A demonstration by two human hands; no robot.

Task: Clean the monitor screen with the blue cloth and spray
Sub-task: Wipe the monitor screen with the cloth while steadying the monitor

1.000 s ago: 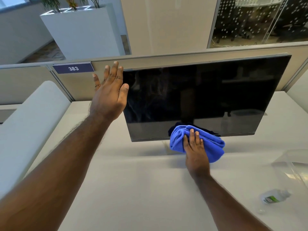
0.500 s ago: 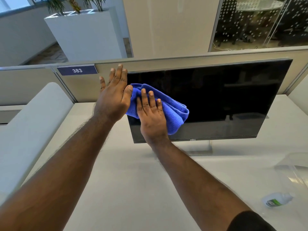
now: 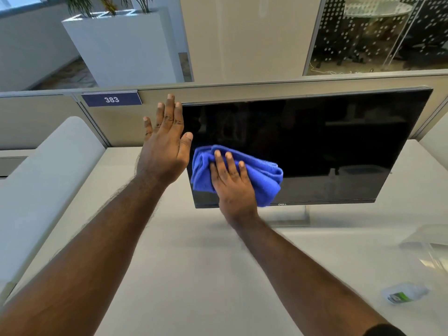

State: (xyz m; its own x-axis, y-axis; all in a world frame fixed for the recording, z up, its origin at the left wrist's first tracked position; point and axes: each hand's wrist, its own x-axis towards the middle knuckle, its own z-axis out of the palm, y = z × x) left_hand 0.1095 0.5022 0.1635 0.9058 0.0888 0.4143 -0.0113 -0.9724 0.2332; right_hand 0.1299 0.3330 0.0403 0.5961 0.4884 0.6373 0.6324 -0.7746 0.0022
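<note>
I see a pale surface running back to a beige partition with a blue 383 plate, and the monitor stands on its stand just in front of that partition. My left hand lies flat against the monitor's left edge, fingers straight and spread, gripping nothing. My right hand presses the blue cloth onto the monitor's lower left area, palm down with fingers extended over the bunched fabric. The cloth's lower edge meets the monitor's bottom bezel. The spray bottle lies on its side well to the right of the monitor and nearer me, with bare surface between. Half a second ago the cloth sat higher, touching my left hand; it now sits lower, apart from it.
</note>
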